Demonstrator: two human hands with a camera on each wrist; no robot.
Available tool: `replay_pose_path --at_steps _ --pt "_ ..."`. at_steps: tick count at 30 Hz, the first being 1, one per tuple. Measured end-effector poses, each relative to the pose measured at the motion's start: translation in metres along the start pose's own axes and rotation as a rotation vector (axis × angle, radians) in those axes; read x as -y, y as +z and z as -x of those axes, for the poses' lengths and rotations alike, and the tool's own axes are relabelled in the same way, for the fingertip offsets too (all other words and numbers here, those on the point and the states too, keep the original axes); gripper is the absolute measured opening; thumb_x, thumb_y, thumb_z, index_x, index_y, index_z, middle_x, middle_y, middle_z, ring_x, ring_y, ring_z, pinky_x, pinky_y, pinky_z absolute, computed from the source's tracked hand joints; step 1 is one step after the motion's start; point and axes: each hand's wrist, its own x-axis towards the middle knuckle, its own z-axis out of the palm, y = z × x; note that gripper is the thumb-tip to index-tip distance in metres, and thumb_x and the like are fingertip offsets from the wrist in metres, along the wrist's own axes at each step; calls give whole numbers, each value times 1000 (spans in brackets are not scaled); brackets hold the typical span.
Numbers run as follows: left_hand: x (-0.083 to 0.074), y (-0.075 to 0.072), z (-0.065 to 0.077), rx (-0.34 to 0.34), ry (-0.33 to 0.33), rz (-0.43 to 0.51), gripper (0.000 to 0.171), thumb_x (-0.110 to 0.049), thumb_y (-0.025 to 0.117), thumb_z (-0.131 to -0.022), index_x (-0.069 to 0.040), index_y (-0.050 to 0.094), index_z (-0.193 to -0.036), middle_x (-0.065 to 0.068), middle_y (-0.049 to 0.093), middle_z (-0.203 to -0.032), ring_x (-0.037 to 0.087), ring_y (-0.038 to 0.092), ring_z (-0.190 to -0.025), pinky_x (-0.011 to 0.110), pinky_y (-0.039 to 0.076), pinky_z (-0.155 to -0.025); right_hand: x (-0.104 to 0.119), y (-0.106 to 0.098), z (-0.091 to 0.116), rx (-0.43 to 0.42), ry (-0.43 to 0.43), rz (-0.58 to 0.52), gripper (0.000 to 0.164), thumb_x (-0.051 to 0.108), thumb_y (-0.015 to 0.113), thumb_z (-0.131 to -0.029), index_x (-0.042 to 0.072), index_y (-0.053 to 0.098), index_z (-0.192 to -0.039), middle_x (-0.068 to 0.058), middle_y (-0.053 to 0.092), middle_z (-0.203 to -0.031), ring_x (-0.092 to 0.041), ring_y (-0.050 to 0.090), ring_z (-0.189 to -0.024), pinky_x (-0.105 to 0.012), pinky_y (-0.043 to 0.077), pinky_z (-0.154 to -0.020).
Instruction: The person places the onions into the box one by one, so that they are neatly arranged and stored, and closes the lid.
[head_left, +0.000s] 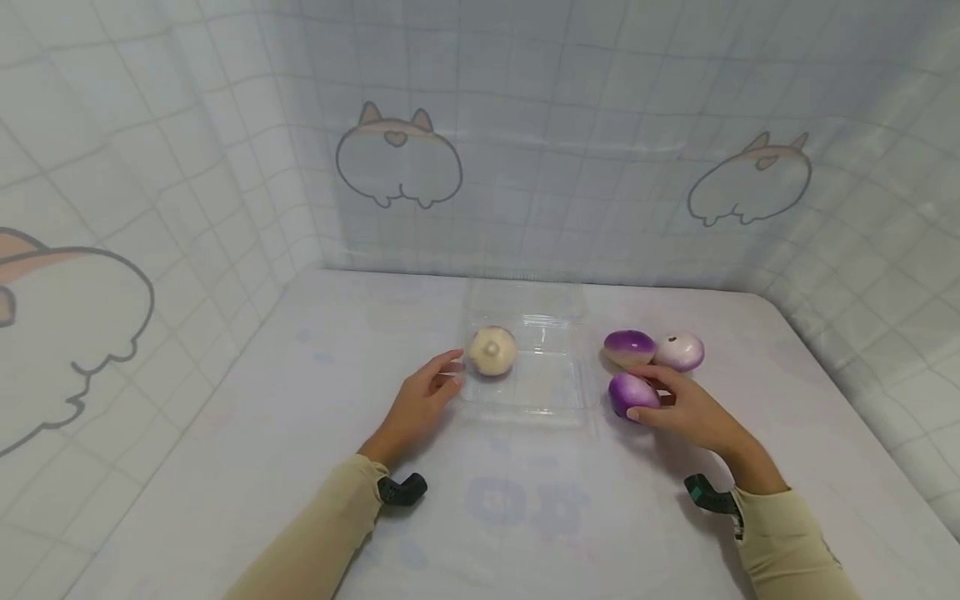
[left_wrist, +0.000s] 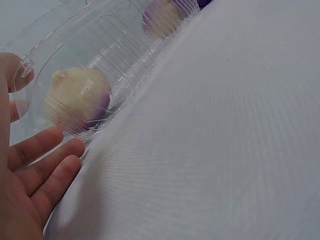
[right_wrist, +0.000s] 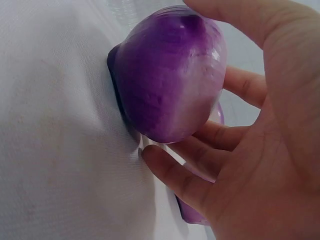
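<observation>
My right hand (head_left: 686, 408) grips a purple-and-white turnip (head_left: 632, 394) between thumb and fingers, low over the table to the right of a clear plastic container (head_left: 551, 379). In the right wrist view the turnip (right_wrist: 170, 75) shows its glossy purple side. Two more turnips lie just behind it, one purple and cream (head_left: 628, 346), the other mostly white (head_left: 681, 351). A cream turnip (head_left: 492, 350) sits in the left part of the container, its nub upward. My left hand (head_left: 420, 404) rests at the container's left edge, fingers loosely extended around the rim in the left wrist view.
The container's transparent lid (head_left: 525, 298) lies folded back toward the rear wall. A pale cloth covers the table (head_left: 480, 517), and white grid-patterned sheets (head_left: 570, 200) with cartoon animal drawings stand at the back and both sides.
</observation>
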Motion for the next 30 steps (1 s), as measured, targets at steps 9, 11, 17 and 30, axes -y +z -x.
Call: replay_pose_path --at_steps 9,11,17,30 --pt "8 2 -3 -13 22 -7 46 -29 60 -102 -22 50 -147 4 61 -133 17 61 -114 42 49 -97 -4 0 0 -1 -16 -6 65 18 79 -88 4 50 -145 -11 50 -145 -18 58 -115 -18 46 -93" --pt "7 2 -2 -13 16 -9 47 -30 60 -102 -22 50 -147 3 61 -133 17 61 -115 42 49 -98 -5 0 1 -16 -9 -27 63 16 77 -90 4 50 -145 -11 52 -143 -17 59 -114 -18 47 -92" --pt "5 2 1 -19 24 -8 48 -29 60 -102 -19 50 -147 5 62 -132 19 61 -115 44 49 -98 -9 1 3 -54 24 -105 54 18 70 -96 6 51 -145 -12 55 -140 -20 58 -119 -19 47 -94" --pt "8 4 3 -23 37 -15 46 -27 59 -103 -20 50 -147 6 61 -133 19 61 -117 43 49 -100 -14 4 6 -92 13 -196 48 17 64 -100 9 51 -146 -17 55 -140 -8 57 -118 -18 47 -94"
